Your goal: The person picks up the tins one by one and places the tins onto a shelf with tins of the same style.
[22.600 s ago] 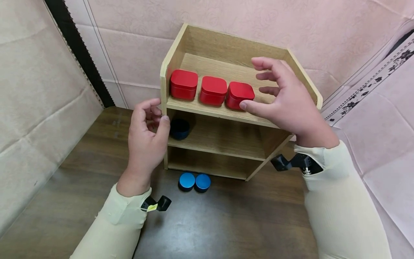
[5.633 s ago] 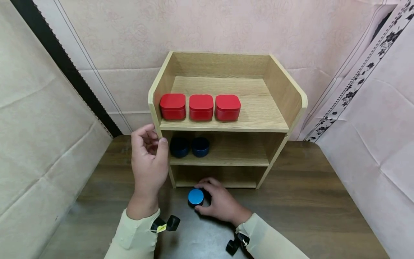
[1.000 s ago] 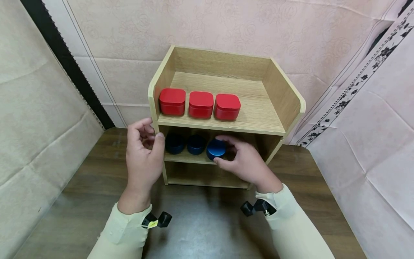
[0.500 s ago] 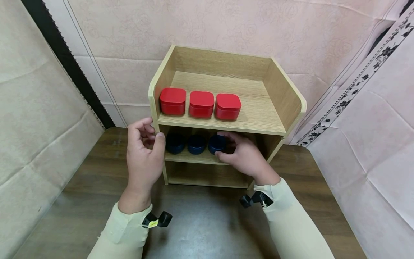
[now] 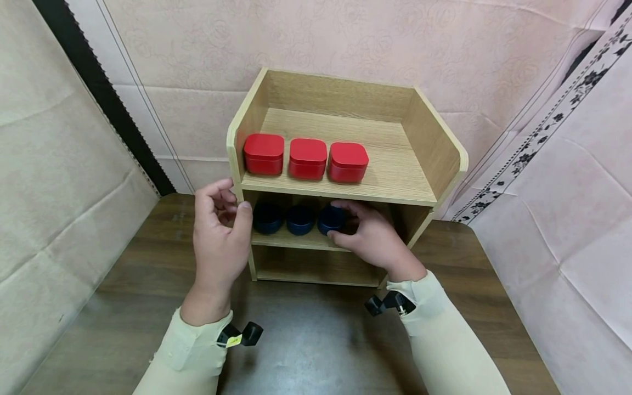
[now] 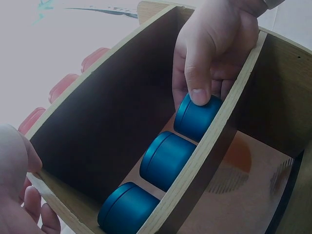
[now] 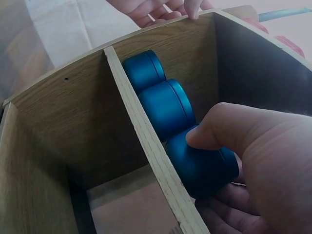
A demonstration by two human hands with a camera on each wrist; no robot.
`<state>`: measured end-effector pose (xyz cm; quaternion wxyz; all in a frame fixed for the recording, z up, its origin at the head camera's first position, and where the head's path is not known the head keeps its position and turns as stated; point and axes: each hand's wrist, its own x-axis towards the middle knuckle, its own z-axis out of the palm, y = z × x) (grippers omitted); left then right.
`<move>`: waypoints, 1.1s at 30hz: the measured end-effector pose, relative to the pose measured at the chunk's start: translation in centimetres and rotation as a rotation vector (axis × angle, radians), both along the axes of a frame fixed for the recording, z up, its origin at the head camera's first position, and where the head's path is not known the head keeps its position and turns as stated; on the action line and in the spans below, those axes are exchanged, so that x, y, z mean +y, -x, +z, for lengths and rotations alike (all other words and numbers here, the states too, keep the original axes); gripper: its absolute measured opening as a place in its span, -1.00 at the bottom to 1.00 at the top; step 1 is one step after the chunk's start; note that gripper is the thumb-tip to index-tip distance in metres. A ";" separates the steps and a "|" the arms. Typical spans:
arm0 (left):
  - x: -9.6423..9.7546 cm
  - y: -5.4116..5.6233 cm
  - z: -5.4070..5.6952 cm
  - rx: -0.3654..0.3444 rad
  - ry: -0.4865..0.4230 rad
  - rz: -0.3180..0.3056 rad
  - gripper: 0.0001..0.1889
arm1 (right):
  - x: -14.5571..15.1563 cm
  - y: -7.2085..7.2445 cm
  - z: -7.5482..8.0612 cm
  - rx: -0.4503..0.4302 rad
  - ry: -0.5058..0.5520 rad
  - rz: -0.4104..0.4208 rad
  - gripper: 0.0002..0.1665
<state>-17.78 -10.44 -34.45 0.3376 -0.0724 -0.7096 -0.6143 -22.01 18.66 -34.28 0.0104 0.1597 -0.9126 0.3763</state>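
Three round blue tins stand in a row on the middle level of a small wooden shelf (image 5: 340, 190). My right hand (image 5: 377, 241) pinches the rightmost tin (image 5: 331, 219) between thumb and fingers; in the right wrist view the thumb (image 7: 219, 129) lies on its side, near the shelf board's front edge. The middle tin (image 5: 299, 220) and left tin (image 5: 267, 219) stand beside it. My left hand (image 5: 219, 241) holds the shelf's left side panel, thumb at the front edge and curled fingers outside it.
Three red square tins with rounded corners, left (image 5: 264, 154), middle (image 5: 308, 159) and right (image 5: 348, 163), line the top level's front left. Below is the bottom level (image 5: 316, 266). The shelf stands on a dark wooden table (image 5: 306, 340), with pale cloth (image 5: 345, 38) behind and at the sides.
Over the last seconds the right hand has brought the third blue tin from the table to the middle level, then pushed it inward in line with the others. The left hand has stayed at the side panel.
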 end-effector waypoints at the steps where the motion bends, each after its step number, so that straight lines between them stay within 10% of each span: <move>1: 0.0 0.0 0.0 -0.001 0.001 0.001 -0.57 | 0.0 0.0 0.0 0.001 0.000 0.001 -0.27; 33: 0.0 0.0 0.0 -0.006 -0.007 -0.008 -0.57 | 0.0 0.3 -0.2 -0.010 -0.048 0.001 -0.21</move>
